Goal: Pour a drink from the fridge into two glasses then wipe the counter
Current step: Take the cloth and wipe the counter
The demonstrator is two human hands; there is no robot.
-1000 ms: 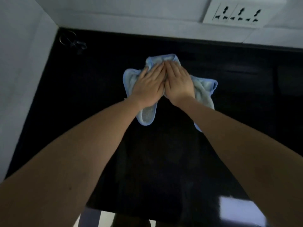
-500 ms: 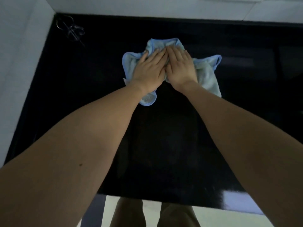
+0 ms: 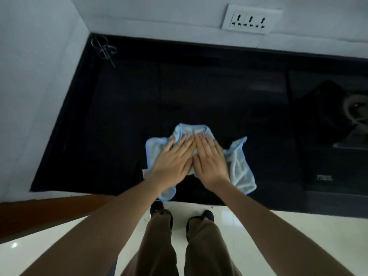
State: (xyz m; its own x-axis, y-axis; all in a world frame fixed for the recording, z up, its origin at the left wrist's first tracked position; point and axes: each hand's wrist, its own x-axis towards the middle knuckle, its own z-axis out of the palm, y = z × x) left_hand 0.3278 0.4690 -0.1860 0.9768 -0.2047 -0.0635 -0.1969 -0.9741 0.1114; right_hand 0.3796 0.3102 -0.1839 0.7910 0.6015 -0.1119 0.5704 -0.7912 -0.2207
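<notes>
step: wiping the counter (image 3: 199,92), judged last stage | left hand (image 3: 173,162): flat, fingers straight, pressing the cloth (image 3: 239,170) | right hand (image 3: 210,160): flat beside it, thumbs nearly touching, pressing too | cloth: bunched under both palms, spilling farther past the right hand, near the counter's front edge | unwiped counter lies beyond the fingertips

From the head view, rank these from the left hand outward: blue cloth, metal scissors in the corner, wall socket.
1. blue cloth: directly under the left hand.
2. metal scissors: far-left counter corner.
3. wall socket: on the back wall, up right.
</notes>
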